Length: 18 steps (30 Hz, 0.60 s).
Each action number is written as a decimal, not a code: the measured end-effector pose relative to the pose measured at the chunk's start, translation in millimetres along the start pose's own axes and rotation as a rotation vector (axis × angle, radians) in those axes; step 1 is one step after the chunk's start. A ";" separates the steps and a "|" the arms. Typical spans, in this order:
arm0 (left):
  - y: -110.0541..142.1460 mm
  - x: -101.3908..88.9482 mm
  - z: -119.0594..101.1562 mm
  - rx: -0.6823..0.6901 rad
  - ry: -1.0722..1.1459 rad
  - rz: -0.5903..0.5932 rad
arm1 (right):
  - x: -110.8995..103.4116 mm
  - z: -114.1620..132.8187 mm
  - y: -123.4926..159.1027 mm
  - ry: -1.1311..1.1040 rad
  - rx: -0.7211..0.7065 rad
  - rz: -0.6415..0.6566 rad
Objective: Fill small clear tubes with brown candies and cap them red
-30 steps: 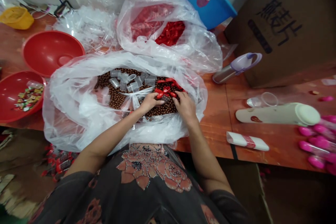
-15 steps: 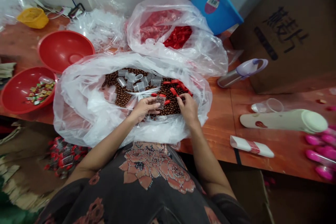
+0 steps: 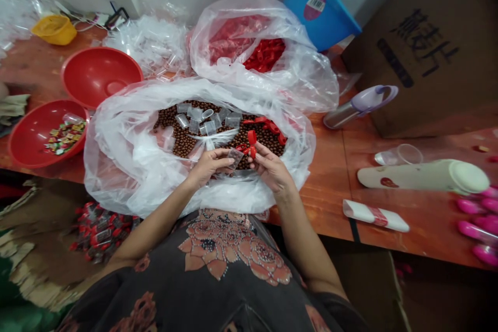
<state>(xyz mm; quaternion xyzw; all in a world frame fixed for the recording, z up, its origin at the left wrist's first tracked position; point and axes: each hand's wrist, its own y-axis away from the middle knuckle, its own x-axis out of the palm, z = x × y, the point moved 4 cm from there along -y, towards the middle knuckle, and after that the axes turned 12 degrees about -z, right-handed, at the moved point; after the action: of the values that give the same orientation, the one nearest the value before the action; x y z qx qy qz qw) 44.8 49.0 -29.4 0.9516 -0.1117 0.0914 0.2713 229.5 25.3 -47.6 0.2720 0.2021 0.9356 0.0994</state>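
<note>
Between the fingers of my left hand [image 3: 210, 166] is a small clear plastic container [image 3: 235, 157], tilted towards the right. My right hand [image 3: 273, 170] is closed on a red plastic cap [image 3: 252, 144], close beside the container's end; whether the two touch I cannot tell. Both hands are over a large open plastic bag [image 3: 132, 176] full of small brown balls [image 3: 182, 140]. Several clear containers [image 3: 209, 127] lie on the balls in the middle, and more red caps [image 3: 272, 127] lie at the right side.
Behind stands a bag of red caps [image 3: 266, 54]. Two red bowls [image 3: 87, 70] are at left, the nearer holding small wrapped pieces [image 3: 64, 137]. A steel flask [image 3: 344, 114], a pale bottle [image 3: 408, 176] and a large carton [image 3: 408, 88] stand right. Filled containers [image 3: 103, 231] lie below left.
My right hand has lifted a red cap from the right of the bag and turned, bringing it left to the container. My left hand has tilted the container to the right.
</note>
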 end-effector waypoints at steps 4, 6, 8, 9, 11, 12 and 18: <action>0.2 0.3 2.4 0.057 -0.057 0.019 | 3.2 -2.5 6.4 0.029 0.011 0.004; 0.7 0.3 2.1 0.086 -0.078 0.014 | 3.9 -2.7 8.9 0.105 -0.041 0.008; 1.5 0.6 1.1 0.104 -0.089 0.010 | 3.9 -2.9 10.4 0.193 -0.121 0.007; 1.9 0.8 0.7 0.108 -0.094 0.012 | 3.6 -2.9 10.9 0.237 -0.166 0.001; 2.8 1.5 0.1 0.107 -0.103 0.022 | 2.6 -1.3 11.9 0.335 -0.291 -0.023; 3.1 1.7 0.1 0.101 -0.109 0.025 | 2.3 0.8 12.9 0.404 -0.380 -0.041; 3.5 2.1 0.8 0.089 -0.119 0.035 | 10.9 14.6 30.2 0.861 -0.975 -0.070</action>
<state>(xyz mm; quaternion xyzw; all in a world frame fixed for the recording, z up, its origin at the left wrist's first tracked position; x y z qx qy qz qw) 46.0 45.3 -27.8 0.9645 -0.1398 0.0445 0.2198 226.1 6.1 -18.2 -0.2101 -0.2153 0.9415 0.1519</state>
